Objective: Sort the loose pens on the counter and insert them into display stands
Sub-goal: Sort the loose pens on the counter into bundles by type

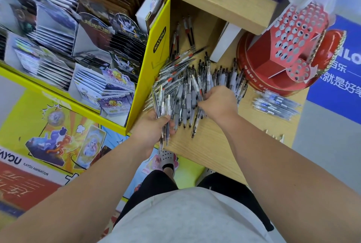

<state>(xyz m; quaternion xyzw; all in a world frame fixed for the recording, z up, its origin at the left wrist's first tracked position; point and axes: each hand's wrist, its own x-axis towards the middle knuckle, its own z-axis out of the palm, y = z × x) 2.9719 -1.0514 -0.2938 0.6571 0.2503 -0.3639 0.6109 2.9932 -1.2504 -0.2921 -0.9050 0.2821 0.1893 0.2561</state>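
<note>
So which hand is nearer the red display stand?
Right. The right hand is in the pen pile, close to the base of the red display stand, pinching a pen; the left hand is farther off at the counter edge, gripping a bundle of pens.

A shop selling stationery and trading cards: at 10 o'clock a yellow branded cardboard rack [158, 51] holds rows of card packs [48, 33], at 2 o'clock a red pen stand [297, 31] pierced with holes, at 3 a blue advertising banner [332, 96], and dozens of pens [183, 88] on the wooden counter [211, 145]
</note>
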